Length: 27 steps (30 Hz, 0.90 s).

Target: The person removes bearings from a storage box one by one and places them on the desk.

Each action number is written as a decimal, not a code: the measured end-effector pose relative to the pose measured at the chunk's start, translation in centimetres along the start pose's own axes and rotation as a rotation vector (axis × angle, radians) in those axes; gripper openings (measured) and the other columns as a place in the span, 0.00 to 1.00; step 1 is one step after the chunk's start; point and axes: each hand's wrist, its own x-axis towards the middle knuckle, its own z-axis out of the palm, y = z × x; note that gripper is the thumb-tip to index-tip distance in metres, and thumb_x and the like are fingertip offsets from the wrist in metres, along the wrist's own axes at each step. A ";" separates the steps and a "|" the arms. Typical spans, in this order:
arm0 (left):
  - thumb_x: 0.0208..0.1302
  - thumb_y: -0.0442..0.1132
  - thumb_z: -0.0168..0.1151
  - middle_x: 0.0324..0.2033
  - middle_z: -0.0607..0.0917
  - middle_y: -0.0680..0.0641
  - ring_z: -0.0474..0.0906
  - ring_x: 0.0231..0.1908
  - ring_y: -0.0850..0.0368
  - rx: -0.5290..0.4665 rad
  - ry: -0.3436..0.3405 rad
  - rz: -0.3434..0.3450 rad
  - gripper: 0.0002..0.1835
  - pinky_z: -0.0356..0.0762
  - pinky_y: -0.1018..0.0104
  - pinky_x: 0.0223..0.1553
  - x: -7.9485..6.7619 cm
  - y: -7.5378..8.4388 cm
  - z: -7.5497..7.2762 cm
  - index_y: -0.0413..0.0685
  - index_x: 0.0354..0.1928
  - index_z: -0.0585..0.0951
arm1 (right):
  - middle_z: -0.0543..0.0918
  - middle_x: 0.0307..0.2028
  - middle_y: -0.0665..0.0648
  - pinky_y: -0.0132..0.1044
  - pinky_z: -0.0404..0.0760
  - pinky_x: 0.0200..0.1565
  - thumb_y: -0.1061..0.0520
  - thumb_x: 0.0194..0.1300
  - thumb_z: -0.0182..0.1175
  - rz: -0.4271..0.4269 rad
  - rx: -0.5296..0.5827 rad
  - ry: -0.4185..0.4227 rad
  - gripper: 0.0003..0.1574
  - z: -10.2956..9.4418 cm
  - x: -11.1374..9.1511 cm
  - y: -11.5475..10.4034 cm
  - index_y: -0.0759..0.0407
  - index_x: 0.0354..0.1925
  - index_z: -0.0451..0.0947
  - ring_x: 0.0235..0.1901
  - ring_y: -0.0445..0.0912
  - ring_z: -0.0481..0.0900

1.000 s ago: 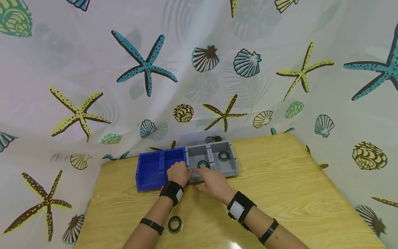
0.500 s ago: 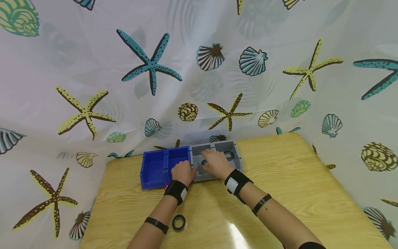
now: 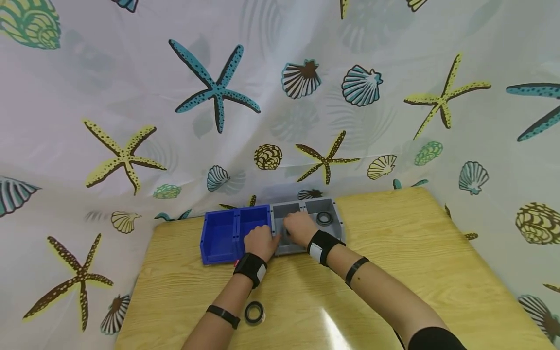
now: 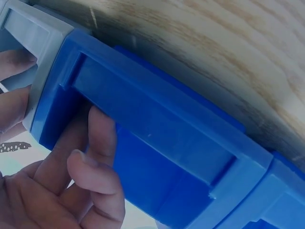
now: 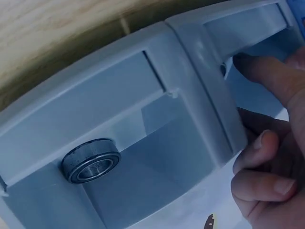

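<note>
The left hand (image 3: 260,241) and right hand (image 3: 300,229) sat close together, fingers curled, holds hidden — a rightward swing of the latter risked jostling the round, dark metal bearing (image 5: 89,157) beside it.

Four bins stand side by side in a row near the back edge of the table (image 3: 393,253). From the left come the first bin (image 3: 218,238), the second bin (image 3: 255,216), the third bin (image 3: 286,210) and the fourth bin (image 3: 314,207). The left grip (image 3: 261,241) is over and in the second bin; the right grip (image 3: 300,228) is in the third. One ring (image 3: 324,224) lies in the fourth bin. The loose ring (image 3: 247,312) lies on the table, before the row. The curtain (image 3: 280,116) hangs behind the table.
</note>
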 end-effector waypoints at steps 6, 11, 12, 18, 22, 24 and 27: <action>0.64 0.52 0.74 0.08 0.62 0.52 0.67 0.10 0.55 -0.018 -0.004 0.002 0.33 0.58 0.63 0.15 0.0 0.1 -0.2 0.51 0.09 0.64 | 0.81 0.22 0.51 0.41 0.83 0.32 0.55 0.61 0.74 0.022 -0.046 -0.020 0.16 0.5 0.7 0.2 0.51 0.23 0.78 0.26 0.48 0.83; 0.64 0.52 0.73 0.08 0.62 0.52 0.67 0.10 0.54 -0.015 -0.011 -0.005 0.33 0.58 0.63 0.15 -0.1 0.1 -0.4 0.51 0.10 0.64 | 0.82 0.22 0.52 0.43 0.84 0.34 0.56 0.62 0.73 0.036 -0.074 -0.033 0.15 1.1 1.2 0.1 0.51 0.22 0.80 0.27 0.48 0.84; 0.64 0.52 0.73 0.08 0.62 0.52 0.67 0.10 0.54 -0.015 -0.010 -0.003 0.33 0.58 0.62 0.15 -0.1 0.1 -0.4 0.51 0.10 0.64 | 0.83 0.23 0.52 0.43 0.85 0.34 0.56 0.63 0.73 0.040 -0.085 -0.039 0.14 1.2 1.3 0.0 0.51 0.22 0.80 0.27 0.48 0.84; 0.64 0.53 0.74 0.08 0.61 0.53 0.67 0.10 0.55 -0.008 -0.002 0.004 0.34 0.59 0.62 0.15 0.0 0.2 -0.4 0.51 0.09 0.64 | 0.83 0.22 0.53 0.42 0.84 0.30 0.56 0.65 0.71 0.068 -0.141 -0.055 0.16 1.4 1.4 -0.3 0.52 0.21 0.80 0.26 0.49 0.84; 0.64 0.52 0.74 0.08 0.60 0.53 0.66 0.10 0.55 -0.010 0.001 0.002 0.34 0.58 0.63 0.14 0.0 0.2 -0.6 0.51 0.09 0.63 | 0.84 0.22 0.52 0.40 0.84 0.31 0.57 0.64 0.72 0.071 -0.160 -0.063 0.17 1.1 1.4 -0.5 0.51 0.20 0.79 0.27 0.48 0.84; 0.64 0.52 0.74 0.08 0.59 0.53 0.66 0.10 0.55 -0.011 0.002 0.004 0.34 0.57 0.63 0.14 -0.1 0.2 -0.6 0.51 0.09 0.63 | 0.84 0.23 0.52 0.40 0.84 0.32 0.57 0.64 0.72 0.070 -0.165 -0.066 0.17 1.0 1.4 -0.6 0.51 0.20 0.80 0.27 0.48 0.84; 0.64 0.52 0.74 0.09 0.59 0.54 0.66 0.10 0.56 -0.007 -0.010 0.001 0.34 0.57 0.64 0.15 -0.2 0.2 -0.5 0.51 0.09 0.63 | 0.84 0.24 0.52 0.40 0.84 0.32 0.58 0.64 0.72 0.070 -0.158 -0.069 0.16 1.1 1.3 -0.7 0.52 0.20 0.80 0.28 0.48 0.85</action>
